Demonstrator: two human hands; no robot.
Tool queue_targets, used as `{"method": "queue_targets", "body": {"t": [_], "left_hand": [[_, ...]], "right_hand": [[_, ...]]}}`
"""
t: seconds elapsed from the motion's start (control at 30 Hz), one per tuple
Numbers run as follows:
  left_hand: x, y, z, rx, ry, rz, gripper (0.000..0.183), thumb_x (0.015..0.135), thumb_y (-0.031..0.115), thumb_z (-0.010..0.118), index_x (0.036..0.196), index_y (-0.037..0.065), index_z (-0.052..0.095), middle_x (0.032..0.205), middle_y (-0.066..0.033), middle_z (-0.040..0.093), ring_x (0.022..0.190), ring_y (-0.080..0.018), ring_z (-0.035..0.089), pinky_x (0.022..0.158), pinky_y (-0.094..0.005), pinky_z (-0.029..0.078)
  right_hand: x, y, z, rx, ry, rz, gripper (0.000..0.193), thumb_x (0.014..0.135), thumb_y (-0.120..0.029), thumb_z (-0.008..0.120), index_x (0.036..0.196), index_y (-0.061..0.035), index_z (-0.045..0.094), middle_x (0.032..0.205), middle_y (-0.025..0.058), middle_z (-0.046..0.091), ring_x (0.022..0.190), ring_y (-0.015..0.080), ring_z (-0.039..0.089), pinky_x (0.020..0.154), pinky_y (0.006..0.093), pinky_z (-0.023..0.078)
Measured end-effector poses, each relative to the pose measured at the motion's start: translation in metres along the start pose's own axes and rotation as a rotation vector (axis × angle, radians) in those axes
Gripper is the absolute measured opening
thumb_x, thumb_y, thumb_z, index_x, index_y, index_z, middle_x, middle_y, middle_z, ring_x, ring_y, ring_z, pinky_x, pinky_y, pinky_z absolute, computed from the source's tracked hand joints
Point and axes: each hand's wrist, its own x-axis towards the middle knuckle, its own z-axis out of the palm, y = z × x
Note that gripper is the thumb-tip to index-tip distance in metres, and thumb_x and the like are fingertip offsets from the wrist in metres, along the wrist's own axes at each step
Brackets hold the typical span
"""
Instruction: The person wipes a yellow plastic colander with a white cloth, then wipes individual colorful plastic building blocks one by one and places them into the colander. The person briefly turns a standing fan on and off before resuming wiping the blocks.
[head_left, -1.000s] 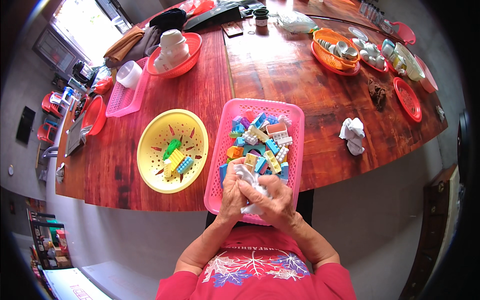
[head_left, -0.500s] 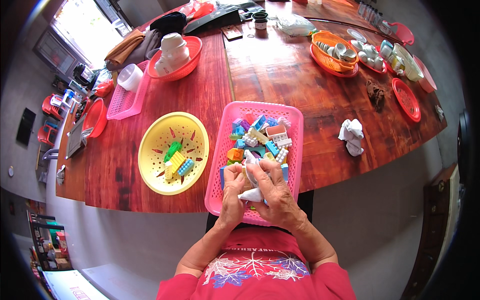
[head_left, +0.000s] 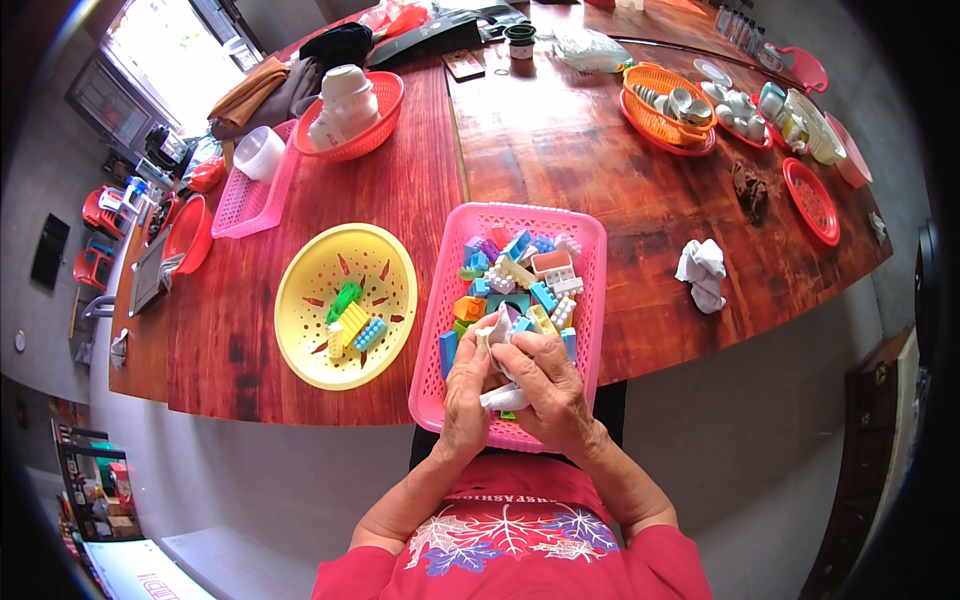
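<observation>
Above the near half of a pink basket (head_left: pixel 597 300), my two hands meet with bent fingers. My left hand (head_left: pixel 467 395) pinches a small cream toy brick (head_left: pixel 485 338), mostly covered by fingers. A white cloth (head_left: pixel 503 398) is bunched in my right hand (head_left: pixel 552 390) and pressed against the brick; one end of it sticks up over the fingertips. Many coloured toy bricks (head_left: pixel 555 268) fill the basket beneath. To the left, a yellow colander (head_left: pixel 300 270) holds several bricks, among them a blue one (head_left: pixel 370 334), a yellow one and green pieces.
A crumpled white cloth (head_left: pixel 703 275) lies on the wooden table (head_left: pixel 640 200) to the right. Farther off are an orange basket (head_left: pixel 640 75) of spoons and bowls, a red lid (head_left: pixel 811 200), and a red basket (head_left: pixel 390 105) of white bowls. A pink tray (head_left: pixel 245 212) stands at the left.
My left fingertips have shifted up slightly, and more of the cream brick shows. My right fingers have curled lower with the cloth. The baskets and colander stay in place.
</observation>
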Motion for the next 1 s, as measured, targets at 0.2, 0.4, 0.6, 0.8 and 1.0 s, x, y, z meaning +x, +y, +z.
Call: {"method": "queue_targets", "body": {"t": [0.2,0.4,0.6,0.8,1.0], "left_hand": [[0.005,-0.018,-0.009,0.491,0.090,0.249,0.039,0.102,0.022,0.035,0.132,0.001,0.044,0.112,-0.0100,0.048,0.096,-0.0155,0.050,0.084,-0.0269,0.042],[0.008,-0.023,-0.012,0.428,0.077,0.175,0.036,0.101,0.020,0.038,0.129,0.000,0.047,0.108,-0.0134,0.047,0.103,-0.0226,0.049,0.092,-0.0307,0.038],[0.006,-0.009,-0.004,0.159,0.010,0.136,0.038,0.102,0.022,0.036,0.131,0.000,0.044,0.114,-0.0097,0.050,0.107,-0.0180,0.050,0.094,-0.0294,0.039],[0.005,-0.012,-0.006,0.592,0.094,0.386,0.038,0.101,0.022,0.037,0.131,-0.001,0.044,0.110,-0.0173,0.052,0.110,-0.0293,0.048,0.098,-0.0348,0.036],[0.011,-0.004,-0.015,0.487,-0.076,0.291,0.038,0.100,0.024,0.042,0.131,0.003,0.045,0.114,-0.0101,0.052,0.104,-0.0188,0.051,0.093,-0.0298,0.040]], "right_hand": [[0.000,0.004,0.006,0.226,0.076,0.215,0.041,0.067,0.005,0.069,0.106,0.0021,0.058,0.099,0.0153,0.058,0.090,0.0316,0.060,0.078,0.0373,0.049],[0.001,0.001,0.006,-0.079,0.056,-0.059,0.040,0.068,-0.002,0.071,0.105,0.0030,0.057,0.103,0.0191,0.058,0.092,0.0356,0.057,0.080,0.0415,0.047],[0.006,-0.004,0.005,-0.044,0.088,-0.070,0.052,0.071,0.002,0.072,0.117,-0.0001,0.049,0.105,0.0149,0.060,0.093,0.0305,0.058,0.079,0.0365,0.049],[0.007,-0.007,0.005,0.247,0.048,0.166,0.045,0.074,0.006,0.068,0.114,-0.0023,0.048,0.102,0.0128,0.059,0.090,0.0181,0.060,0.078,0.0282,0.048],[0.007,0.000,0.000,0.861,0.119,0.564,0.032,0.080,0.003,0.062,0.107,-0.0041,0.047,0.103,0.0072,0.056,0.089,0.0118,0.056,0.078,0.0259,0.048]]}}
